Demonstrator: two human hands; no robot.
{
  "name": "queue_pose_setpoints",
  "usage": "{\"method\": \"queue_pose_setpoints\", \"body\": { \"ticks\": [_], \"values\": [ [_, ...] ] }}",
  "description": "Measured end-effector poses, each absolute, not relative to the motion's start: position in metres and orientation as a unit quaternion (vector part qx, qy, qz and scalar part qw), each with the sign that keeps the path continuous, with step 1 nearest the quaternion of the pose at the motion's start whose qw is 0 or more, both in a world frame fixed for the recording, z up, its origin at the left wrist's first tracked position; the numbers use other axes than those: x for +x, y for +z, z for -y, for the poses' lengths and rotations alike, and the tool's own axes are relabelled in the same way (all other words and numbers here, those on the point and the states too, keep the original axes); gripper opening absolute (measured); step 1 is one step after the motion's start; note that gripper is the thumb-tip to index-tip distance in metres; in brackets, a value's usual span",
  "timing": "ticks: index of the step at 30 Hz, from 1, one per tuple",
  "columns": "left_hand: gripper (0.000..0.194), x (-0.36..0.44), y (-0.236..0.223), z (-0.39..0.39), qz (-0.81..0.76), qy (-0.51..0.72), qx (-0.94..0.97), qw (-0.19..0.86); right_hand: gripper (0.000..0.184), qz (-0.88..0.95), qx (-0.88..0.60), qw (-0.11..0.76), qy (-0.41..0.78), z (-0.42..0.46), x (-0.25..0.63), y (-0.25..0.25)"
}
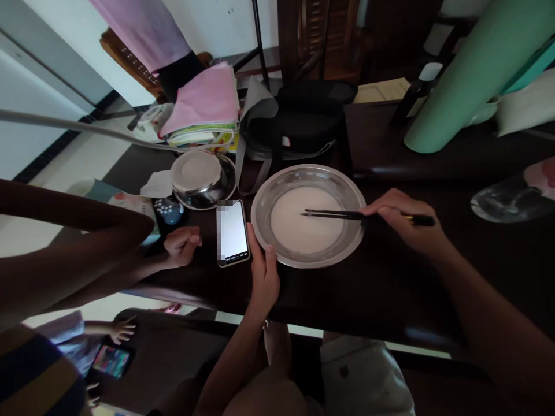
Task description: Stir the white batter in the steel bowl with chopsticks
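Observation:
A wide metal bowl (353,231) stands on the dark table, with a milky white liquid (303,231) in its bottom. My left hand (264,274) grips the bowl's near left rim, thumb on the edge and fingers along the outer wall. In my right hand (403,219) is a pair of dark chopsticks (338,214), held almost level across the bowl's right rim. Their tips reach over the middle of the white liquid; whether they dip into it I cannot tell. Just left of my left hand lies a phone (234,234) with a bright screen.
Another person's closed hand (182,245) rests left of the phone. Behind it are an upturned metal bowl (197,173) and a black bag (307,124). A green cylinder (459,86) and clear container (498,202) stand right. Lower left, another person's hand (121,330) is near a second phone (111,360).

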State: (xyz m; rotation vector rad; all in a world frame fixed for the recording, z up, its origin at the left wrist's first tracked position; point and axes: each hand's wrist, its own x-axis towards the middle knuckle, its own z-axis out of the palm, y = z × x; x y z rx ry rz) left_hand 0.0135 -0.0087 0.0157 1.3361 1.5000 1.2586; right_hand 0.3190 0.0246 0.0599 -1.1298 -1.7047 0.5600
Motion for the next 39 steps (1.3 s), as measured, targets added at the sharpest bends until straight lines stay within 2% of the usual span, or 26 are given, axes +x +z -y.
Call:
{"method": "queue_pose_setpoints", "body": {
  "ticks": [4,8,13,18,21,24,28,33,36,39],
  "values": [
    [0.089,0.0130,0.0164,0.0084,-0.588,0.481,0.527,0.381,0.032,0.667,-0.482,0.507,0.258,-0.0238,0.3192,0.0607],
    [0.089,0.0128,0.0166,0.0082,-0.589,0.482,0.527,0.379,0.021,0.725,-0.439,0.473,0.242,-0.0246,0.3177,0.0604],
    [0.087,0.0122,0.0159,0.0080,-0.587,0.484,0.526,0.380,0.031,0.656,-0.486,0.523,0.245,-0.0240,0.3205,0.0600],
    [0.089,0.0126,0.0161,0.0077,-0.585,0.488,0.525,0.380,0.021,0.729,-0.436,0.464,0.252,-0.0253,0.3199,0.0584],
    [0.089,0.0127,0.0168,0.0076,-0.589,0.481,0.528,0.379,0.023,0.687,-0.486,0.492,0.224,-0.0241,0.3228,0.0585],
    [0.091,0.0125,0.0174,0.0076,-0.590,0.474,0.532,0.380,0.029,0.650,-0.466,0.536,0.270,-0.0226,0.3234,0.0587],
    [0.090,0.0124,0.0177,0.0075,-0.592,0.478,0.529,0.377,0.023,0.722,-0.437,0.471,0.256,-0.0239,0.3205,0.0595],
    [0.091,0.0126,0.0174,0.0075,-0.588,0.476,0.531,0.381,0.032,0.653,-0.495,0.523,0.235,-0.0236,0.3231,0.0604],
    [0.090,0.0131,0.0172,0.0076,-0.586,0.484,0.526,0.381,0.030,0.688,-0.460,0.490,0.274,-0.0238,0.3210,0.0596],
    [0.089,0.0134,0.0173,0.0077,-0.587,0.486,0.526,0.379,0.022,0.727,-0.439,0.466,0.248,-0.0253,0.3197,0.0595]
  ]
}}
